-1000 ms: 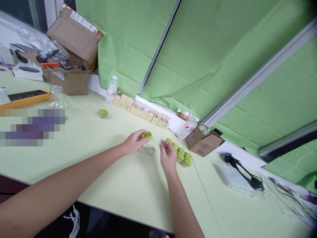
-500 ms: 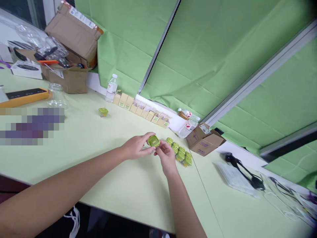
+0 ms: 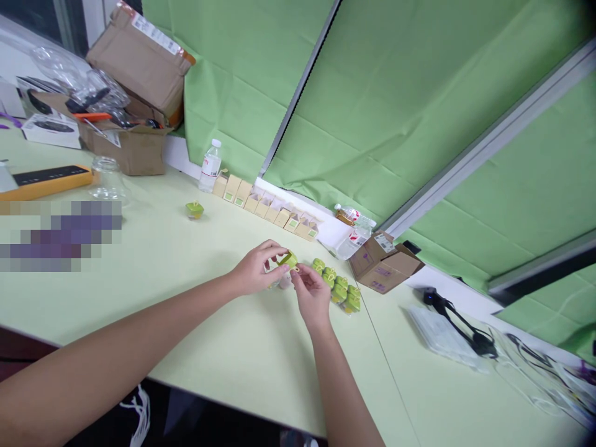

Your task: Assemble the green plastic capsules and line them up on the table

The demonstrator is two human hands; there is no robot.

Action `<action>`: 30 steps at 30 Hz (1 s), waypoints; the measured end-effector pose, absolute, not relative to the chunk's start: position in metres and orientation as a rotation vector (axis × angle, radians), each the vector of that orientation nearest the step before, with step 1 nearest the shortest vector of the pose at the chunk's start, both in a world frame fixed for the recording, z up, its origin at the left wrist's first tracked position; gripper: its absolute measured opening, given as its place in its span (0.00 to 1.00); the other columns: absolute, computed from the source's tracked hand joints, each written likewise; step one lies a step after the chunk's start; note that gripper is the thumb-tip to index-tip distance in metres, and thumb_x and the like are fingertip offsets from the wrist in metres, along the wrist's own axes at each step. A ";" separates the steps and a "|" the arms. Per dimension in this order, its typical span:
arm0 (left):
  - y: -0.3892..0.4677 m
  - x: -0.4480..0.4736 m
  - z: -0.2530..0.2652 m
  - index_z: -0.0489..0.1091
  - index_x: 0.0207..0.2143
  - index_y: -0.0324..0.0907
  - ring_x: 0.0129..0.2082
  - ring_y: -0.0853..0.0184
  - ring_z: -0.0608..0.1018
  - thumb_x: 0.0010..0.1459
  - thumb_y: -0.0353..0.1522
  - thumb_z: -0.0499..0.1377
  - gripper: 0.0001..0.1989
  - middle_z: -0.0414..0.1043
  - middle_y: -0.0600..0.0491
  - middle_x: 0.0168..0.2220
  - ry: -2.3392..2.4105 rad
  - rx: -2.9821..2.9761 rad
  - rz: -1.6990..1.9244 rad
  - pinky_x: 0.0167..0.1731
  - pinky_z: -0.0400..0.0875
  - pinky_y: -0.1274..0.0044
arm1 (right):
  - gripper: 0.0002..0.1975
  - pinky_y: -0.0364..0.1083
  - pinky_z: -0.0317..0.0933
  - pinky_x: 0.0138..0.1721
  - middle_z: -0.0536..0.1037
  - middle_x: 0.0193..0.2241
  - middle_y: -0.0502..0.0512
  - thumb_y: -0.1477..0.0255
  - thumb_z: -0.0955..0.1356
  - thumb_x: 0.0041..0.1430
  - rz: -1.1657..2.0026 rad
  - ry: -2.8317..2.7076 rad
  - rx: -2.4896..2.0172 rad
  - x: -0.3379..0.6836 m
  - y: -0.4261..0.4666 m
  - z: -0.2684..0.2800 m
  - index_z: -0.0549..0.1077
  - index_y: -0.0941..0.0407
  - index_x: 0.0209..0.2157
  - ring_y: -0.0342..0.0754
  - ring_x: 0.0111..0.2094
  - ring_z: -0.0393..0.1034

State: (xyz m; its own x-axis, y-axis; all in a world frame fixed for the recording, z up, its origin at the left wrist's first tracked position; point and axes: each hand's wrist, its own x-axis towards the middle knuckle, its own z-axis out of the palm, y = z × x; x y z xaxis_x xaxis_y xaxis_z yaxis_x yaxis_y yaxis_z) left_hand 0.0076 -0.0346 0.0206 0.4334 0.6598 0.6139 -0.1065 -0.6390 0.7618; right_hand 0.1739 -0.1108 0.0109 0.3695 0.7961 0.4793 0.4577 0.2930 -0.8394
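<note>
My left hand (image 3: 258, 271) grips a small green-lidded container (image 3: 289, 258) between thumb and fingers, above the table. The green lid is tilted, and something clear shows beneath it, partly hidden by the fingers. At the container's right edge, my right hand (image 3: 311, 290) pinches a small pale loop (image 3: 295, 269). Just right of this hand, several similar green-lidded containers (image 3: 340, 288) stand in a close cluster on the table. Another single green-lidded container (image 3: 194, 210) sits farther off to the left.
A row of small beige cartons (image 3: 265, 206) lines the table's back edge, with a water bottle (image 3: 210, 166) at its left end. Two bottles (image 3: 356, 239) and a cardboard box (image 3: 385, 264) are behind the cluster. A glass jar (image 3: 107, 180) and a headset (image 3: 465, 326) lie farther out.
The green lid has tipped from facing me to a slanted angle in my hands. A pale loop now shows at my right fingertips. The other things have stayed in place.
</note>
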 end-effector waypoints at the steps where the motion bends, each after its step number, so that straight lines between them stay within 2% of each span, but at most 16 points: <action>1: -0.033 0.009 0.020 0.74 0.48 0.43 0.38 0.64 0.75 0.60 0.40 0.59 0.16 0.72 0.46 0.44 0.449 1.884 1.254 0.33 0.71 0.76 | 0.14 0.47 0.68 0.34 0.80 0.34 0.56 0.63 0.72 0.55 0.298 -1.275 -1.356 0.174 -0.111 0.011 0.79 0.55 0.41 0.46 0.31 0.73; 5: -0.027 0.013 0.014 0.76 0.45 0.40 0.40 0.63 0.76 0.63 0.40 0.55 0.17 0.75 0.46 0.44 0.392 1.652 1.094 0.33 0.73 0.76 | 0.12 0.46 0.68 0.35 0.81 0.34 0.55 0.64 0.72 0.56 0.207 -1.352 -1.377 0.175 -0.113 0.013 0.81 0.54 0.41 0.47 0.32 0.73; 11: -0.019 0.016 0.010 0.78 0.42 0.37 0.39 0.63 0.78 0.58 0.38 0.57 0.16 0.78 0.47 0.40 0.359 1.445 0.953 0.38 0.75 0.73 | 0.10 0.46 0.68 0.33 0.81 0.33 0.54 0.66 0.72 0.57 0.187 -1.384 -1.359 0.174 -0.115 0.015 0.81 0.53 0.39 0.46 0.31 0.73; 17: -0.018 0.015 0.006 0.79 0.43 0.40 0.40 0.63 0.79 0.58 0.37 0.59 0.15 0.79 0.49 0.41 0.366 1.629 0.928 0.38 0.75 0.75 | 0.08 0.46 0.68 0.30 0.80 0.31 0.54 0.67 0.71 0.56 0.167 -1.409 -1.372 0.175 -0.114 0.015 0.82 0.52 0.37 0.47 0.29 0.72; 21: -0.015 0.013 0.002 0.80 0.41 0.39 0.38 0.63 0.79 0.57 0.37 0.60 0.14 0.80 0.51 0.38 0.374 1.740 0.933 0.37 0.73 0.77 | 0.08 0.47 0.68 0.30 0.80 0.31 0.54 0.67 0.71 0.56 0.179 -1.435 -1.371 0.178 -0.114 0.013 0.83 0.51 0.37 0.47 0.29 0.72; 30: -0.014 0.010 0.001 0.81 0.38 0.39 0.35 0.63 0.79 0.56 0.38 0.62 0.14 0.81 0.50 0.35 0.448 1.816 0.884 0.32 0.70 0.78 | 0.07 0.47 0.68 0.32 0.80 0.30 0.53 0.69 0.72 0.55 0.304 -1.451 -1.307 0.180 -0.112 0.008 0.83 0.50 0.36 0.47 0.30 0.73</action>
State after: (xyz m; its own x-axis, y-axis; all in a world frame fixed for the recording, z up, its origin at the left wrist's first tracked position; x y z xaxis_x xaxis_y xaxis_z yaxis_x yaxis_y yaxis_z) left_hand 0.0105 -0.0135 0.0012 0.6608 0.6562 0.3644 -0.0945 -0.4089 0.9077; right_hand 0.1798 -0.1118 0.0084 0.2154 0.8183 0.5328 0.5357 0.3572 -0.7651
